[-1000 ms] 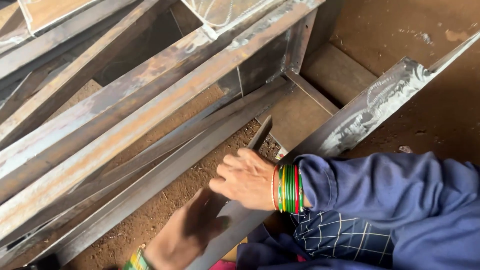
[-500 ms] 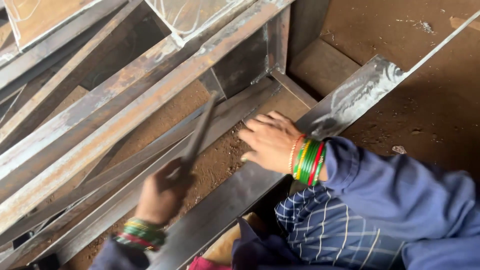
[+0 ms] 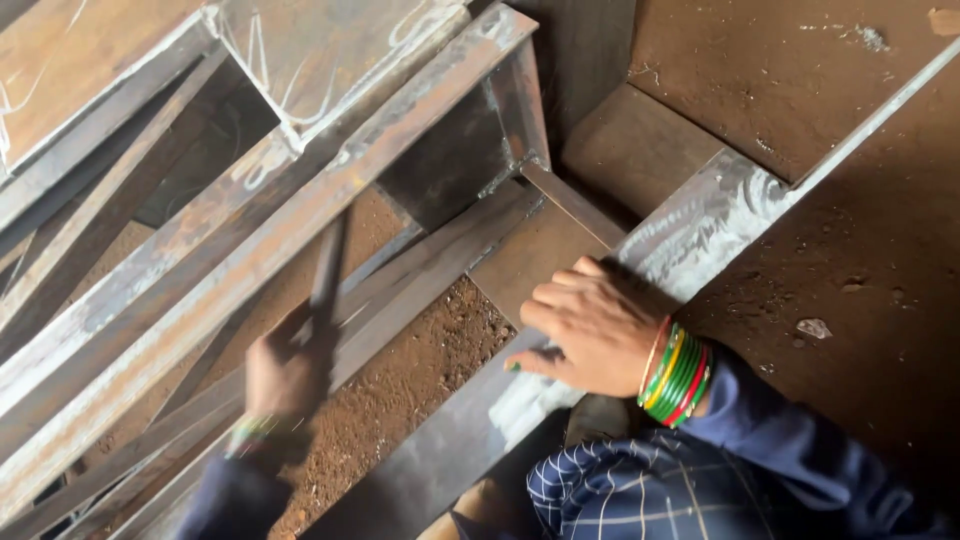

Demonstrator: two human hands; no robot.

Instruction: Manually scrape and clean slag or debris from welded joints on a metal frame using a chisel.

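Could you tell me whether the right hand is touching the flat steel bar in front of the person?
Touching. The head view shows the right hand lying palm-down on the flat steel bar, fingers spread across its face with no gap visible.

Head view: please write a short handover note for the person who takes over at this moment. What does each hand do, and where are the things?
Left hand: closed around a dark thin tool, raised and blurred, over the rusty frame.
Right hand: flat, fingers spread, pressing on the steel bar that runs diagonally; it holds nothing. Green and red bangles on that wrist.
Things: frame lies left, bar right, brown soil between them.
Done: bar shows a bright scraped patch near its far end.
Left: cannot tell from this view; the tool tip is too blurred to see where it meets metal.
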